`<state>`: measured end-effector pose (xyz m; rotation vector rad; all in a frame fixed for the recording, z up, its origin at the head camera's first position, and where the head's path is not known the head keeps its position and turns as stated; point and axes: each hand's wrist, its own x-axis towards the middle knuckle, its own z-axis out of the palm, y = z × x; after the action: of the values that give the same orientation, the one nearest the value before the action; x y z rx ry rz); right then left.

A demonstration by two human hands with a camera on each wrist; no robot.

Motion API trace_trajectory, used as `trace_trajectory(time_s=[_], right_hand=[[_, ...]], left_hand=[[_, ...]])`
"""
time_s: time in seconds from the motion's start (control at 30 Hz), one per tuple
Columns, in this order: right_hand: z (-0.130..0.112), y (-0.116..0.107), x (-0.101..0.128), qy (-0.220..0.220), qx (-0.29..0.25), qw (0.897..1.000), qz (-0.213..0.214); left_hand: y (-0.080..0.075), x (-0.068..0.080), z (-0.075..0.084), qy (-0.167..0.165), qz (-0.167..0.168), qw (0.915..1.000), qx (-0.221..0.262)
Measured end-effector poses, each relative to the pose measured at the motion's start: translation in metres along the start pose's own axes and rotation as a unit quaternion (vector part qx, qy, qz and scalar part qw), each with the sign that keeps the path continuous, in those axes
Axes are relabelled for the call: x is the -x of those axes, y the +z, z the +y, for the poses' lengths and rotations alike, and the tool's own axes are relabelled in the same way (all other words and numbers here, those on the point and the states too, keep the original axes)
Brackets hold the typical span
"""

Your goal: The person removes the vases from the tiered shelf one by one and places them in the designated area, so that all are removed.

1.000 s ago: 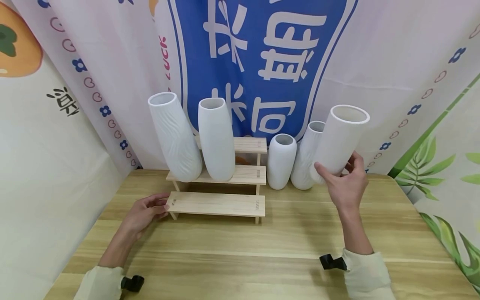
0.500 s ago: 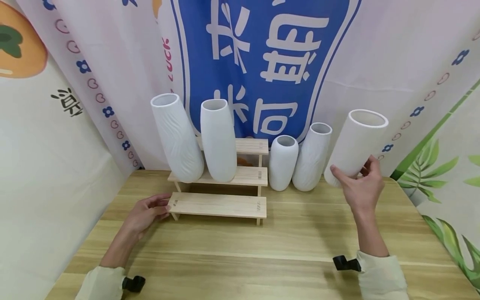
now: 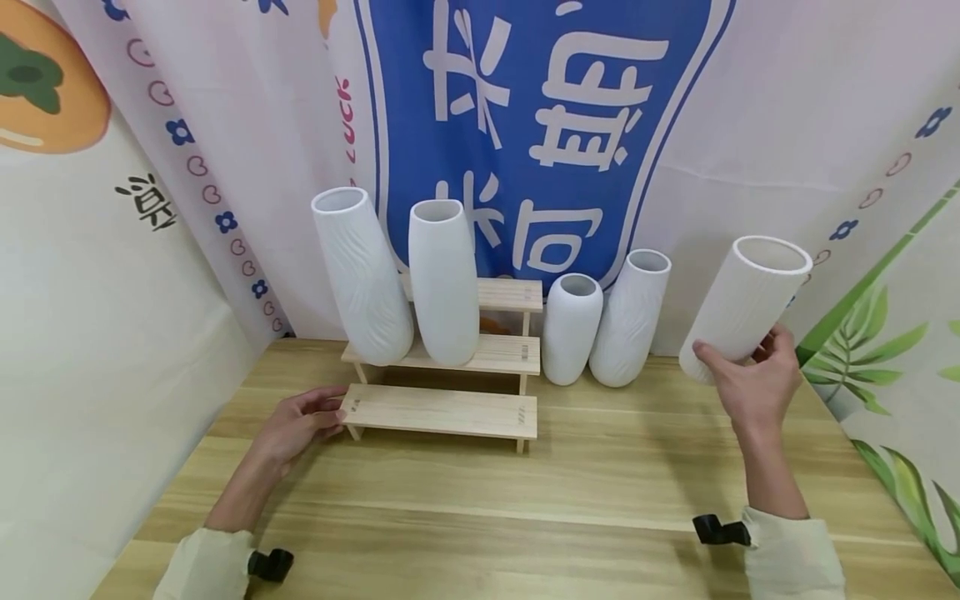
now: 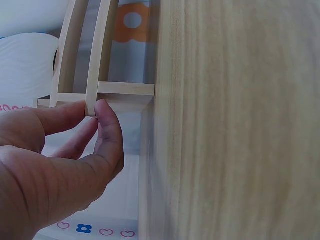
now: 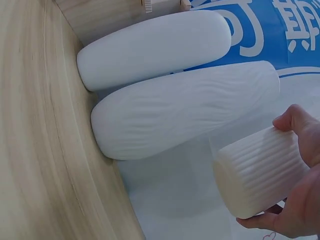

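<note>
The right hand (image 3: pixel 761 379), gripping the lifted vase (image 3: pixel 742 310), has drawn it rightward, and it tilts above the counter (image 3: pixel 450 517) near the back right corner. That probably leaves it clear of the neighbouring vases (image 3: pixel 632 323), while the left hand (image 3: pixel 303 427) pinches the left end of the rack (image 3: pixel 442 410).

The tiered stand (image 3: pixel 442 410) sits on the tabletop (image 3: pixel 480 525), a curtain (image 3: pixel 750 125) behind it. Its middle tier bears a left-hand vase (image 3: pixel 363 287) and, just right of that, a second vase (image 3: pixel 446 292). Right of the stand, a third vase (image 3: pixel 572 333) and a fourth vase (image 3: pixel 632 325) stand side by side on the tabletop. Farther right, a fifth vase (image 3: pixel 742 312) is above the tabletop in the right hand (image 3: pixel 761 387); the left hand (image 3: pixel 296 429) is at the lowest tier's left end.
</note>
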<state>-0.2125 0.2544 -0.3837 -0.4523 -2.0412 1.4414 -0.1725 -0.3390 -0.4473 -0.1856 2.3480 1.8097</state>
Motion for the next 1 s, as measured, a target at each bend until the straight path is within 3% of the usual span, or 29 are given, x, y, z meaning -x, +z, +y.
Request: trace_trajectory(time_s=[0.37, 1.0], right_hand=[[0.023, 0.014, -0.009, 0.044, 0.022, 0.998, -0.046], [0.054, 0.052, -0.028, 0.089, -0.031, 0.993, -0.065]], left_hand=[[-0.001, 0.000, 0.000, -0.005, 0.006, 1.0000, 0.006], [0.002, 0.002, 0.003, 0.001, 0.004, 1.0000, 0.004]])
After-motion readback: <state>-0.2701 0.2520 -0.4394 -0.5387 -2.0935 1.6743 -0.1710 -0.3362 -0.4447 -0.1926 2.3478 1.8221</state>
